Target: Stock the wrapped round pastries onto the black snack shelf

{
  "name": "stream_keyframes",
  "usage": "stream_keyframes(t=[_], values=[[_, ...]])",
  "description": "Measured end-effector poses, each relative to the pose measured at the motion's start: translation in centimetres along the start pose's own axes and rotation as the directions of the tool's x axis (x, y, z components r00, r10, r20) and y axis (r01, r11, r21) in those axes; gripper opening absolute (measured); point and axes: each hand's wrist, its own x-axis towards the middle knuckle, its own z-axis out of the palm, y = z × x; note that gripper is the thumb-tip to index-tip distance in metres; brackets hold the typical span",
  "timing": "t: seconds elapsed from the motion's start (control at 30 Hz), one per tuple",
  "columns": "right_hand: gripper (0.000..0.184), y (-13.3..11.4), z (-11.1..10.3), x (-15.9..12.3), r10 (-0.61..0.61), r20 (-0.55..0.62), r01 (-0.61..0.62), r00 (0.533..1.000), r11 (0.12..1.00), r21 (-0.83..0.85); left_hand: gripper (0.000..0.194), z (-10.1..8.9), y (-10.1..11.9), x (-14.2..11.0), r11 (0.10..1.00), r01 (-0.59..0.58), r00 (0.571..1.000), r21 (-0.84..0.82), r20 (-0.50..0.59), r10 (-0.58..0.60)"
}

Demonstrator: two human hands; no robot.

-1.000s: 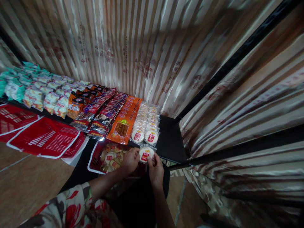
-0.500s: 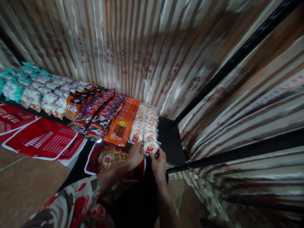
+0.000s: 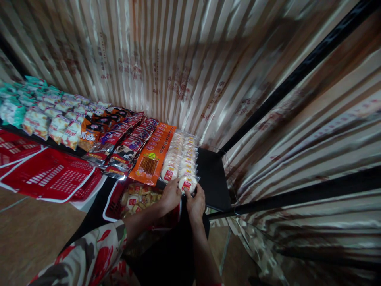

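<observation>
While the flat orange packet (image 3: 152, 157) lies fully open to view, much around it is covered or cut off. Just to its right run two rows of white round packs (image 3: 173, 155), overlapping so that mostly edges show toward the back. At the near end of the right-hand row, a little nearer the wearer than the orange packet, is the held white pack (image 3: 187, 183), its red label facing up. The right hand (image 3: 195, 202) grasps it, thumb on the face and fingers at the right edge; what lies under the pack is hidden. The left hand (image 3: 171, 197) has bent fingers at the opposite edge, though it is hard to tell whether they grip or merely steady it.

On the wearer's side of the orange packet sits a red basket (image 3: 111, 203) of small wrapped packs (image 3: 134, 200), its right part masked by the left hand and forearm. Left of the orange packet come dark red packets (image 3: 132, 143), then orange-and-black bags (image 3: 89, 137), white bags (image 3: 36, 122) and green bags (image 3: 12, 111), the last cut off by the frame. Behind it hangs a striped curtain (image 3: 149, 59), its printed lettering too blurred to read.
</observation>
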Motion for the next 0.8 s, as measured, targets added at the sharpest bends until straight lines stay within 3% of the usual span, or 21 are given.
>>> stream_keyframes(t=[0.37, 0.8], values=[[0.068, 0.2, 0.9, 0.8, 0.022, -0.028, -0.019, 0.999, 0.997, 0.071, 0.041, -0.1, -0.6, 0.2, 0.994, -0.073, 0.997, 0.082, 0.000, 0.073], [0.062, -0.2, 1.6, 1.9, -0.026, -0.027, 0.026, 0.999, 0.999, -0.032, 0.037, 0.1, -0.8, 0.3, 0.990, -0.075, 0.997, 0.122, -0.007, 0.076]])
